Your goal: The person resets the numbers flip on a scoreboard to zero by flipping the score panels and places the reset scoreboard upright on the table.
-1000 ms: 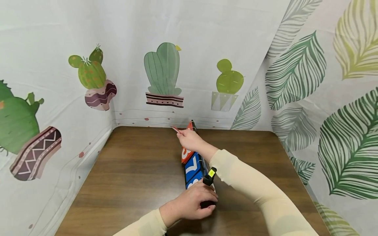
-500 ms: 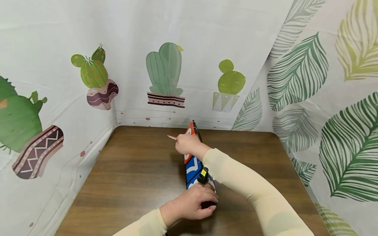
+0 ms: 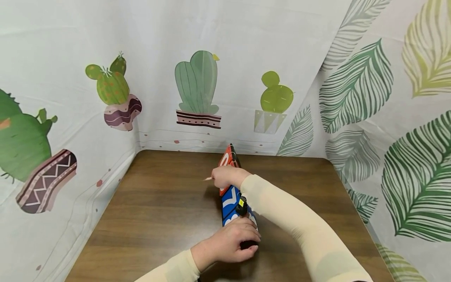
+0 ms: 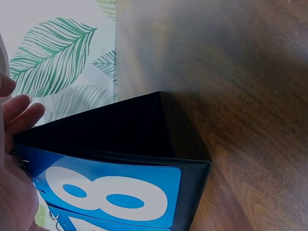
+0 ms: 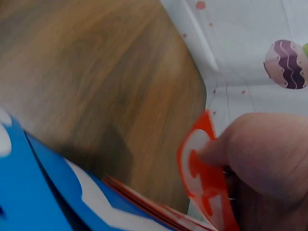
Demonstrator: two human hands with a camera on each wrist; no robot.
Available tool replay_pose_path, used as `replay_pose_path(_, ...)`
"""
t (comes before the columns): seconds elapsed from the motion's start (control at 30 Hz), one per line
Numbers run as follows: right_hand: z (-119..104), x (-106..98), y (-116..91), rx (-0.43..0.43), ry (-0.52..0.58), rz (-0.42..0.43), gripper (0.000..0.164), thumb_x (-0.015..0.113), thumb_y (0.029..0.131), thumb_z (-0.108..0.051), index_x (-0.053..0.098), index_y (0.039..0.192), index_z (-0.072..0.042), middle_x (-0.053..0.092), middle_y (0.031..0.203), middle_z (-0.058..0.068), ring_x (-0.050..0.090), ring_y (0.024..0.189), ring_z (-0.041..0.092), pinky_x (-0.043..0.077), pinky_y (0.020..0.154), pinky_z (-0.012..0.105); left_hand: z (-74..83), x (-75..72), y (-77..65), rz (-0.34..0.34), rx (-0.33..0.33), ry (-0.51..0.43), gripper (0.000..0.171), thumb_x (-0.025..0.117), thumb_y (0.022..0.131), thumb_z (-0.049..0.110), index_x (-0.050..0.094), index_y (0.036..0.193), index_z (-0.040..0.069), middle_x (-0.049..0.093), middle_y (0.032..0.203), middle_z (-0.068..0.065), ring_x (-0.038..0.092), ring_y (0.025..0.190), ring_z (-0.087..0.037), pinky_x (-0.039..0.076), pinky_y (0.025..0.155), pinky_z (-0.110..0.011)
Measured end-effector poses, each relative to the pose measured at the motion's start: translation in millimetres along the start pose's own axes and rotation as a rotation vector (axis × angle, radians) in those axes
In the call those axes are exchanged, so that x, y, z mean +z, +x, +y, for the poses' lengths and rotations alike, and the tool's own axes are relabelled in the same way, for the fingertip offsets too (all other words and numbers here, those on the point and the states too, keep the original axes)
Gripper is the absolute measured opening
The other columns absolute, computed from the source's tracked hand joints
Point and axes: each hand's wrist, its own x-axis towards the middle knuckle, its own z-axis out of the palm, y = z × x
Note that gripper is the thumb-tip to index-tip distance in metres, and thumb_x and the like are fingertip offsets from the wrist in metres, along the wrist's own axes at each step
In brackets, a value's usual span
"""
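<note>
A tabletop flip scoreboard (image 3: 230, 201) stands like a tent across the middle of the table, with ringed number cards on a black triangular stand (image 4: 125, 127). Its near half carries blue cards (image 4: 159, 180), the front one showing an 8; the far half carries red cards (image 3: 225, 159). My left hand (image 3: 235, 239) grips the top ridge at the near end, fingers over one side and thumb toward me. Reaching across, my right hand (image 3: 227, 176) pinches one red number card (image 5: 209, 187) between thumb and fingers. The card bends away from the stack; its digit is partly hidden by my thumb.
The brown wooden table (image 3: 158, 203) has rounded far corners. White cloth (image 3: 155, 78) printed with cacti hangs behind and at the left, with leaf-printed cloth (image 3: 352, 156) at the right. A black wrist camera (image 3: 241, 206) sits above the scoreboard, close to my left hand.
My right hand has come down and toward me along the scoreboard's left side with the red card, uncovering the top of the far red cards. The left hand has stayed in place.
</note>
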Motion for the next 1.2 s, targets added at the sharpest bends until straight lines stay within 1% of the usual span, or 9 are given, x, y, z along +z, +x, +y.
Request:
replay_pose_path(0.13, 7, -2, -2, -0.033, -0.019, -0.036, 0.022, 0.062, 0.098, -0.014, 0.07, 0.119, -0.014, 0.067, 0.103, 0.001, 0.059, 0.087, 0.019, 0.05, 0.078, 0.028, -0.2, 0.4, 0.5, 0.003, 0.01, 0.015, 0.011, 0.072, 0.092, 0.024, 0.077, 0.102, 0.02, 0.076, 0.106, 0.009, 0.062, 0.111, -0.007, 0.044, 0.116, -0.033)
replay_pose_path(0.27, 11, -6, -3, -0.044, -0.057, -0.035, 0.017, 0.068, 0.096, -0.016, 0.07, 0.113, -0.015, 0.071, 0.104, 0.001, 0.062, 0.087, 0.017, 0.058, 0.083, 0.03, -0.5, 0.0, 0.7, 0.006, 0.028, 0.047, 0.011, 0.073, 0.091, 0.024, 0.076, 0.101, 0.021, 0.075, 0.106, 0.011, 0.063, 0.111, -0.007, 0.042, 0.119, -0.039)
replay_pose_path(0.43, 10, -6, -3, -0.044, -0.147, -0.04, 0.012, 0.072, 0.095, -0.02, 0.07, 0.106, -0.018, 0.072, 0.101, 0.0, 0.063, 0.087, 0.017, 0.058, 0.083, 0.031, -0.8, -1.2, 1.0, 0.003, 0.032, 0.047, 0.01, 0.071, 0.093, 0.023, 0.076, 0.102, 0.022, 0.075, 0.106, 0.012, 0.063, 0.11, -0.006, 0.042, 0.12, -0.043)
replay_pose_path(0.53, 8, -4, -3, -0.037, -0.206, -0.062, 0.011, 0.072, 0.095, -0.019, 0.07, 0.106, -0.017, 0.071, 0.1, 0.001, 0.063, 0.084, 0.018, 0.057, 0.077, 0.03, -0.8, -1.2, 1.2, 0.004, 0.037, 0.052, 0.01, 0.069, 0.094, 0.025, 0.076, 0.101, 0.022, 0.075, 0.105, 0.013, 0.063, 0.11, -0.007, 0.042, 0.12, -0.042)
replay_pose_path(0.67, 6, -1, -3, -0.047, -0.231, -0.083, 0.007, 0.068, 0.096, -0.014, 0.071, 0.102, -0.017, 0.071, 0.097, 0.0, 0.062, 0.079, 0.017, 0.053, 0.069, 0.029, -1.3, -0.5, 1.9, 0.016, 0.056, 0.05, 0.01, 0.07, 0.094, 0.024, 0.076, 0.1, 0.021, 0.075, 0.103, 0.012, 0.064, 0.11, -0.007, 0.045, 0.115, -0.033)
replay_pose_path(0.8, 8, -4, -6, -0.114, -0.133, -0.068, 0.006, 0.07, 0.095, -0.017, 0.075, 0.091, -0.02, 0.071, 0.088, -0.005, 0.062, 0.075, 0.013, 0.053, 0.067, 0.026, -2.5, 1.0, 1.4, 0.03, 0.065, 0.04, 0.01, 0.07, 0.093, 0.023, 0.077, 0.1, 0.02, 0.076, 0.103, 0.011, 0.065, 0.11, -0.008, 0.047, 0.108, -0.028)
replay_pose_path(0.97, 20, -18, -14, -0.237, 0.07, -0.005, 0.012, 0.075, 0.094, -0.027, 0.08, 0.086, -0.02, 0.072, 0.081, -0.008, 0.064, 0.07, 0.008, 0.055, 0.065, 0.023, -2.1, 2.7, -1.5, 0.01, 0.028, 0.04, 0.013, 0.066, 0.097, 0.027, 0.077, 0.102, 0.022, 0.075, 0.106, 0.014, 0.063, 0.114, -0.006, 0.045, 0.117, -0.043)
replay_pose_path(1.07, 32, -29, -19, -0.307, 0.174, 0.087, 0.016, 0.074, 0.094, -0.029, 0.08, 0.084, -0.02, 0.071, 0.077, -0.008, 0.061, 0.066, 0.006, 0.053, 0.064, 0.023, -1.2, 2.8, -1.9, -0.014, 0.0, 0.007, 0.013, 0.067, 0.097, 0.027, 0.077, 0.103, 0.021, 0.075, 0.106, 0.014, 0.062, 0.115, -0.005, 0.042, 0.12, -0.049)
replay_pose_path(1.2, 59, -39, -26, -0.354, 0.327, 0.224, 0.015, 0.075, 0.093, -0.029, 0.082, 0.089, -0.016, 0.073, 0.079, -0.007, 0.063, 0.069, 0.008, 0.053, 0.066, 0.024, -1.2, 2.6, -0.7, -0.033, -0.02, -0.011, 0.012, 0.069, 0.095, 0.024, 0.077, 0.104, 0.022, 0.075, 0.106, 0.014, 0.061, 0.115, -0.004, 0.04, 0.121, -0.049)
